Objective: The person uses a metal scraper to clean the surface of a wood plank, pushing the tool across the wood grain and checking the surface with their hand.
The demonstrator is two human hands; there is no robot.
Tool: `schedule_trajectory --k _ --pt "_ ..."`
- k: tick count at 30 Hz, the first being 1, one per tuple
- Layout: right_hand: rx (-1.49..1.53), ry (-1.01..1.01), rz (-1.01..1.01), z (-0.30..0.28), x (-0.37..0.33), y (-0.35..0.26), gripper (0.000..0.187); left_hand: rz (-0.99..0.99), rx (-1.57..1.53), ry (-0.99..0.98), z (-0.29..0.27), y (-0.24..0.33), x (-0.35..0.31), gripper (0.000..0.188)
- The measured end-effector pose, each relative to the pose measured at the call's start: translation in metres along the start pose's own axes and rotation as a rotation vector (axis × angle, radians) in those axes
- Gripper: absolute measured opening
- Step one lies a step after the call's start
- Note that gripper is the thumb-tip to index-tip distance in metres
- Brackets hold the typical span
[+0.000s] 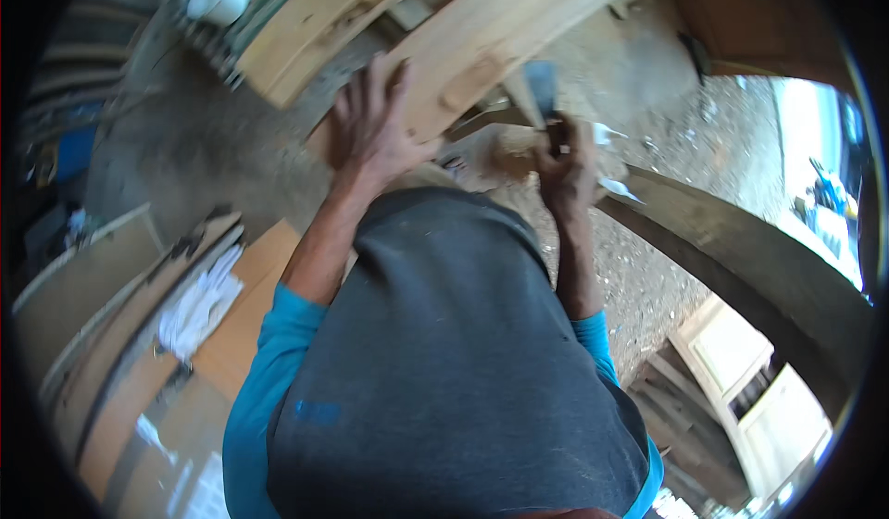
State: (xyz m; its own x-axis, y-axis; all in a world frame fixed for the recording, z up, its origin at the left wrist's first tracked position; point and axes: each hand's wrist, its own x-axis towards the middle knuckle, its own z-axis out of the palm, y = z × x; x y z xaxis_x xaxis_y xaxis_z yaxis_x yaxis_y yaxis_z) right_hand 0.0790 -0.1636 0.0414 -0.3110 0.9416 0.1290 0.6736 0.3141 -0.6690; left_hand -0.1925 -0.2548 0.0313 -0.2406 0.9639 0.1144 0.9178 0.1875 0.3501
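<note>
Upper centre, I'd call it partway, remainder unclear: left hand (375, 130) spread on plank (528, 19), right hand (567, 162) gripping scraper (540, 88), brown patch (470, 81) showing.

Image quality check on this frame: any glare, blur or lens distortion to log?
Head view, right edge: glare washes out the bright opening; head view, upper middle: the left hand, right hand and flat-bladed tool look soft, perhaps from motion; head view, rim: black corners, and fisheye bending probably bows the long beam.
</note>
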Motion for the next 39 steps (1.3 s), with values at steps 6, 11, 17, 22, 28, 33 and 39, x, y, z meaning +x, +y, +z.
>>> schedule_trajectory --k 6,11,17,22,28,33,39 --pt "0.152 -0.044 -0.003 0.004 0.000 -0.007 0.043 -0.048 0.135 -0.019 0.001 0.006 -0.003 0.117" --pt "0.137 -0.167 0.011 -0.004 -0.008 -0.010 0.051 -0.030 0.147 -0.046 0.000 0.009 0.001 0.120" --pt "0.118 -0.180 0.024 0.002 -0.013 -0.013 0.053 -0.051 0.122 -0.067 -0.006 0.014 0.002 0.123" --pt "0.127 -0.182 -0.024 0.015 -0.008 -0.013 0.045 -0.060 0.140 -0.085 -0.009 0.016 0.003 0.123" --pt "0.154 -0.190 -0.064 0.019 0.006 -0.017 0.041 -0.103 0.150 -0.082 -0.009 0.017 0.001 0.124" --pt "0.200 -0.116 0.057 0.015 0.009 -0.017 0.037 -0.030 0.098 -0.053 -0.008 0.008 0.004 0.122" --pt "0.047 -0.204 -0.087 0.014 -0.001 -0.021 0.042 -0.035 0.019 -0.038 -0.006 0.000 -0.001 0.129"
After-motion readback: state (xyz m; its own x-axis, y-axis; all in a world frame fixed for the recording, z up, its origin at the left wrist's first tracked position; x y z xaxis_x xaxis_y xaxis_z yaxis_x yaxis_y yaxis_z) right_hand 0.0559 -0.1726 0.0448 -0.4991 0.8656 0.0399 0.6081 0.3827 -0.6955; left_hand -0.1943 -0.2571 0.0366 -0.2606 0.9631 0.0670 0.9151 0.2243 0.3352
